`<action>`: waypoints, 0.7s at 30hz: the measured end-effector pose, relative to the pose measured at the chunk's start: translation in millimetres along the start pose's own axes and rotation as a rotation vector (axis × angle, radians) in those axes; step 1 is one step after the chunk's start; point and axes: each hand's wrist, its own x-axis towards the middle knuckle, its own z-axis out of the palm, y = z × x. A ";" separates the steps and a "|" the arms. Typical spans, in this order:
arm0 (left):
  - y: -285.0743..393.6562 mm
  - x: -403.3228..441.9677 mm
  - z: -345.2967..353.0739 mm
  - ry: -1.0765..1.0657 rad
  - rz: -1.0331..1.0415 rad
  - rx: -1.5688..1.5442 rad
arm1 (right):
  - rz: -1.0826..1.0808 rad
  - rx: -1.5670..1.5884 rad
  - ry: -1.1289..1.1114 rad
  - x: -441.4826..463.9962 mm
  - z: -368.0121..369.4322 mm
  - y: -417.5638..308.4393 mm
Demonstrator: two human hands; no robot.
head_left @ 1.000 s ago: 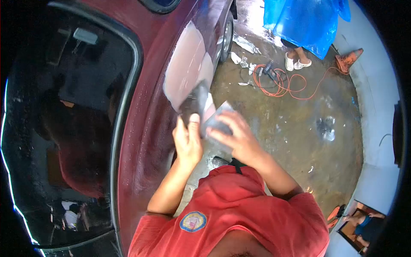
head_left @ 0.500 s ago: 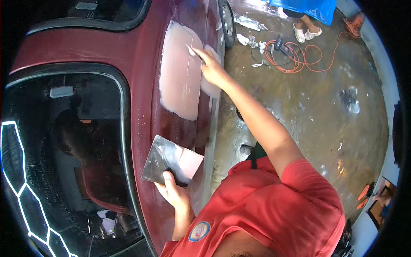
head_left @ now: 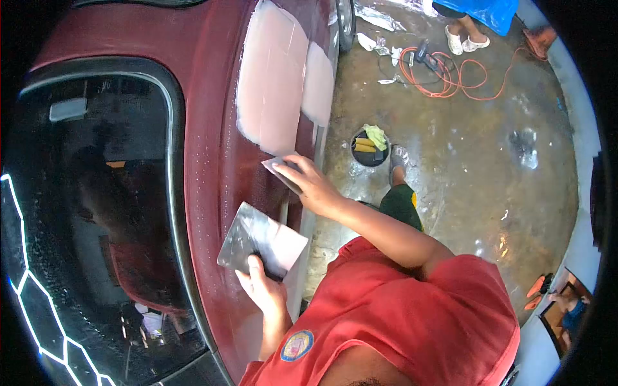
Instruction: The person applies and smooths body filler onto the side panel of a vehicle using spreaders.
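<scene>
My left hand [head_left: 265, 293] grips the lower edge of a flat putty board [head_left: 243, 239], thumb on top, with pale pinkish material covering its right side. The fingers of my right hand [head_left: 314, 185] are closed on a thin putty spreader [head_left: 278, 170], whose tip is at the lower end of a large pinkish filler patch [head_left: 270, 83] on the maroon car [head_left: 215, 148]. A smaller filler patch [head_left: 317, 87] lies to the right of it, beside the body crease. Whether the spreader touches the panel I cannot tell.
A dark bucket [head_left: 369, 157] with a green cloth and yellow blocks stands on the wet floor by my foot [head_left: 398, 164]. Farther off lie a coiled orange cord [head_left: 444, 90] and a power tool [head_left: 421, 55]. Another person's feet in white clogs [head_left: 465, 44] are at the top.
My right hand has come down from the upper part of the large patch to its lower end, nearer the board. The left hand stays nearly in place. The bucket has come into view.
</scene>
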 end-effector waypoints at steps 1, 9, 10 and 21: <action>-0.9 2.8 7.7 -0.019 -0.034 -0.042 | 0.019 0.027 -0.013 -3.7 -16.7 -2.9; -14.9 24.1 106.2 -0.502 -0.407 -0.398 | -0.213 -0.043 -0.228 -19.4 -162.7 -134.1; -11.0 21.0 116.4 -0.546 -0.476 -0.486 | -0.232 -0.099 -0.251 -25.3 -166.6 -142.2; 10.4 8.0 136.5 -0.775 0.072 -0.052 | -0.152 -0.867 -0.100 -24.9 -258.7 -134.3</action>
